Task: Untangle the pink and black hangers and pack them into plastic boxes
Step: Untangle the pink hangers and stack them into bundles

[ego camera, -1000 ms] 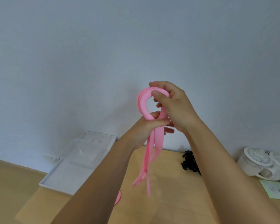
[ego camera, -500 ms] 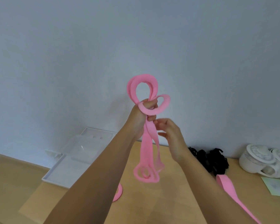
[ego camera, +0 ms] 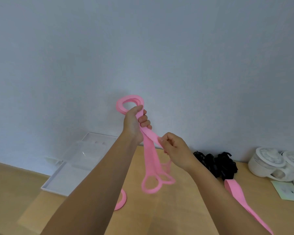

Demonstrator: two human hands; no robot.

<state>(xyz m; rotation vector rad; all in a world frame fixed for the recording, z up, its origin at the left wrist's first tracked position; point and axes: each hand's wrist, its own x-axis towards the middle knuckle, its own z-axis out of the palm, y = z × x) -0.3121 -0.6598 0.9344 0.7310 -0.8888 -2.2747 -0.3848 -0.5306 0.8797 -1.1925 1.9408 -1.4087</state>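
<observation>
Near right, one loose pink hanger (ego camera: 234, 189) just lying on the table (ego camera: 159, 211). Up over the table, left hand (ego camera: 134, 126) grips the pink hanger bundle (ego camera: 149, 155) under its top loops, right hand (ego camera: 174, 146) pinches one strap. Farther back: black hangers (ego camera: 217, 164) on the right, clear plastic box (ego camera: 71, 168) on the left.

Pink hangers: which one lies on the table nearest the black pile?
The pink hanger beside the right forearm, its end just before the black hangers. The pink bunch is held aloft; another pink piece lies by the left forearm.
</observation>
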